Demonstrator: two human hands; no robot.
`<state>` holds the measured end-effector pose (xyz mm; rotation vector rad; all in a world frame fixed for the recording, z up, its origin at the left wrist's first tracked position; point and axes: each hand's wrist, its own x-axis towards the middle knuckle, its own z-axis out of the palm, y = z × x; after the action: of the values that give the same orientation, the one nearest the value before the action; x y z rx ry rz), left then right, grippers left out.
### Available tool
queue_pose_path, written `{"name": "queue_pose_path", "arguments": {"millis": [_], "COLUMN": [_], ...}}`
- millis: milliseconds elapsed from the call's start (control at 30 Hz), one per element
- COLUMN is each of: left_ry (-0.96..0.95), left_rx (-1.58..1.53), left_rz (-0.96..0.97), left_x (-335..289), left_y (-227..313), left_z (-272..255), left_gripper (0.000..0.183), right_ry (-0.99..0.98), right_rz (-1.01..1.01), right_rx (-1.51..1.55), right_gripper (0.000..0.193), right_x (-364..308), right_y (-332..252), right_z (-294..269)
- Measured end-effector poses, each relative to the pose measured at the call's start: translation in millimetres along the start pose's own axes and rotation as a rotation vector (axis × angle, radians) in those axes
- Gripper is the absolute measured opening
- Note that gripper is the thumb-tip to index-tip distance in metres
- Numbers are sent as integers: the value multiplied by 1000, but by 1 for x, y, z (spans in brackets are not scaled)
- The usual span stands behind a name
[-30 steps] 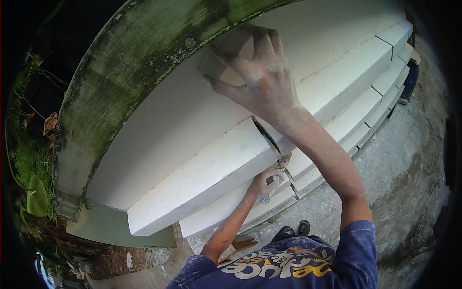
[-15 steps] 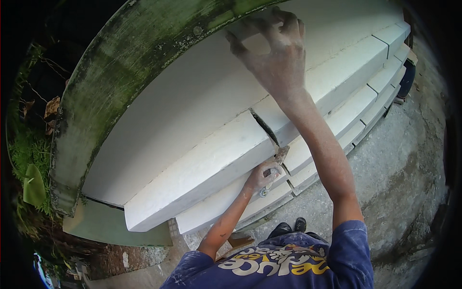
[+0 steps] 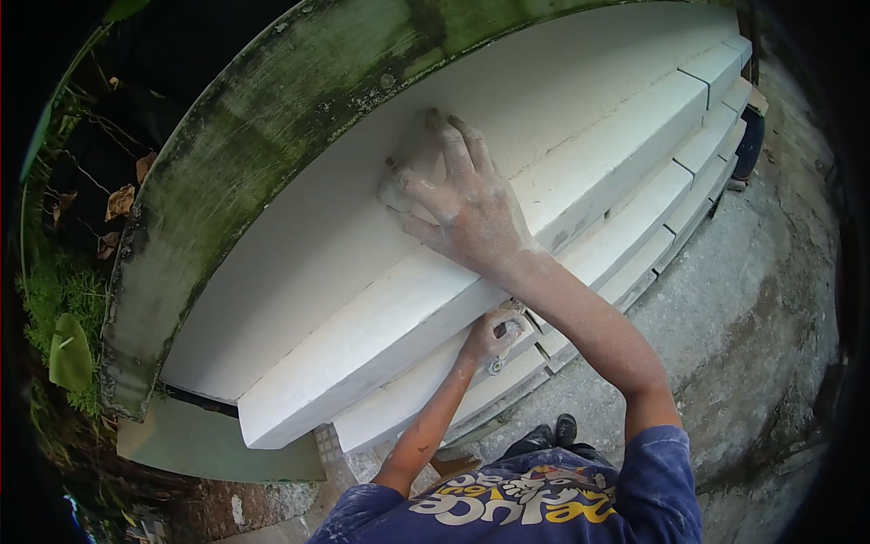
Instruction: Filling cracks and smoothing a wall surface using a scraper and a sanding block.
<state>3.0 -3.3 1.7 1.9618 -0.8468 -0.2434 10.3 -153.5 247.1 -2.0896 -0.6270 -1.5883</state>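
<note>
My right hand (image 3: 467,195), dusty with white powder, reaches across to a smooth white upright panel (image 3: 299,208). Its fingers are bent and spread over a pale flat piece (image 3: 412,150), pressed to the panel; the piece is blurred and mostly covered, and its kind is unclear. Lower down, my left hand (image 3: 497,334) is closed round the handle of a scraper (image 3: 496,366), whose rounded handle end sticks out below the fist. The scraper's blade is largely hidden behind my right forearm. That hand rests by the stepped white blocks (image 3: 362,340) under the panel.
A mossy green curved rim (image 3: 245,136) borders the panel's top. More white blocks (image 3: 634,136) with dark gaps step down to the right. Plants (image 3: 68,354) grow at the left. Rough concrete ground (image 3: 725,308) lies right of my shoes (image 3: 555,431).
My right hand has moved down and left across the panel, from near the green rim to its middle. My left hand stays low with the scraper, whose blade is now covered by the right forearm.
</note>
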Motion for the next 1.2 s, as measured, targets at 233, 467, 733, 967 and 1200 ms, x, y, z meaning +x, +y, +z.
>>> {"name": "queue_pose_path", "arguments": {"millis": [233,467,733,967,1200], "left_ry": [357,329,374,470,664], "left_rx": [-89,-480,-1266,-1052,-681], "left_rz": [26,-311,-405,-524,-370], "left_x": [-32,-72,-94,-55,18], "left_y": [-9,19,73,113,196], "left_z": [24,63,91,146,220], "left_gripper": [21,28,46,46,33], "right_ry": [-101,-260,-704,-789,-988], "right_rz": [343,714,497,411,597], "right_rx": [265,453,606,755,926], "right_gripper": [53,57,66,68,86], "right_x": [-59,-170,-205,-225,-227], "right_y": [-40,-52,-33,46,123], "right_z": [-68,-123,-135,-174,-233]}}
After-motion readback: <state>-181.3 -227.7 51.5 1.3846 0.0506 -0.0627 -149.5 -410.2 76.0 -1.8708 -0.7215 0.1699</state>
